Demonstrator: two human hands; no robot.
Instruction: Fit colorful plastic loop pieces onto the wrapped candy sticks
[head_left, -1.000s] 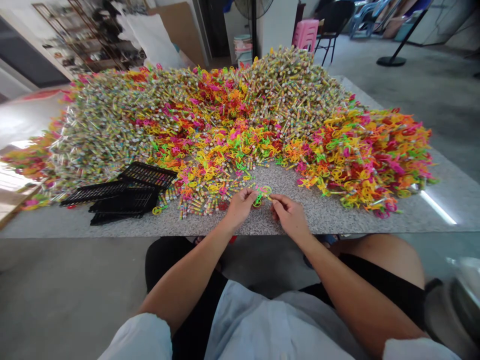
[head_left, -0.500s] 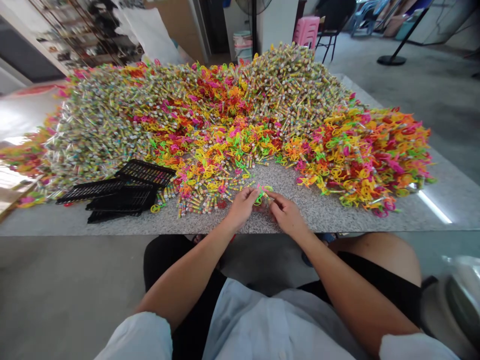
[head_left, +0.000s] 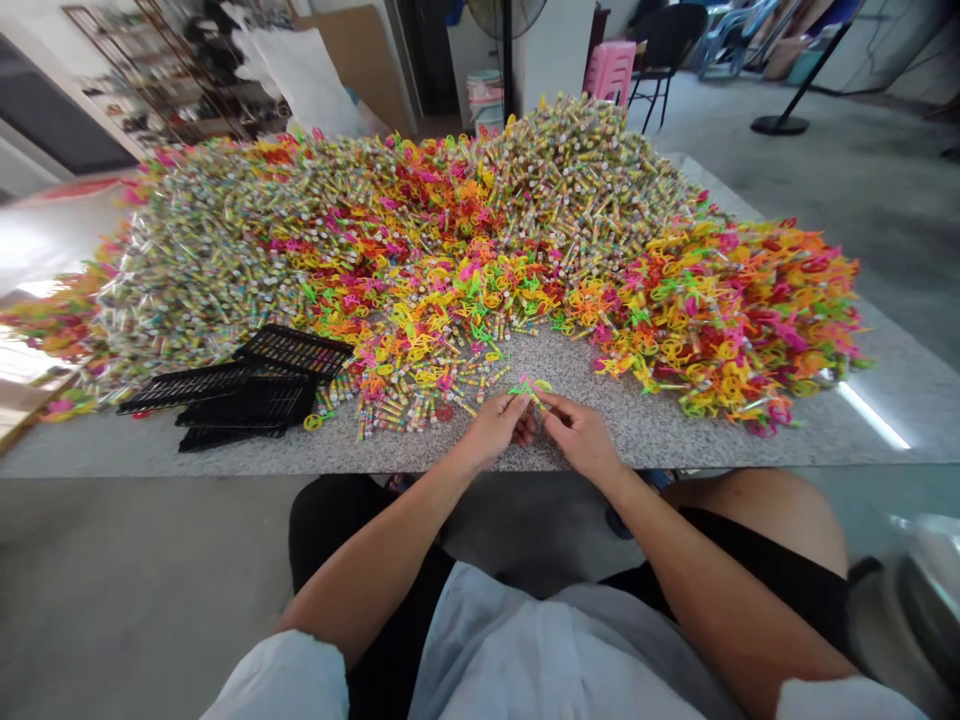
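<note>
My left hand (head_left: 495, 425) is closed, its fingertips pinching small bright plastic pieces (head_left: 529, 384) in green, pink and yellow-green. Thumb and finger of my right hand (head_left: 579, 432) close on a short patterned tube (head_left: 538, 402) at the same cluster. Both hands sit close together over the front edge of the speckled stone table (head_left: 555, 362). Just left of them lie loose patterned tubes (head_left: 397, 412) with white ends. How the held pieces join is too small to make out.
A large heap of tubes (head_left: 217, 250) and coloured plastic pieces (head_left: 442, 270) spreads along the table's back. Another colourful pile (head_left: 750, 310) is on the right. Black plastic grid trays (head_left: 247, 400) are stacked at left. Beyond stand a fan (head_left: 507, 60) and pink stools (head_left: 611, 70).
Both hands have shifted slightly toward me. The coloured pieces now show above my left fingertips, and fingers of that hand are curled beneath. The whole view has moved a little.
</note>
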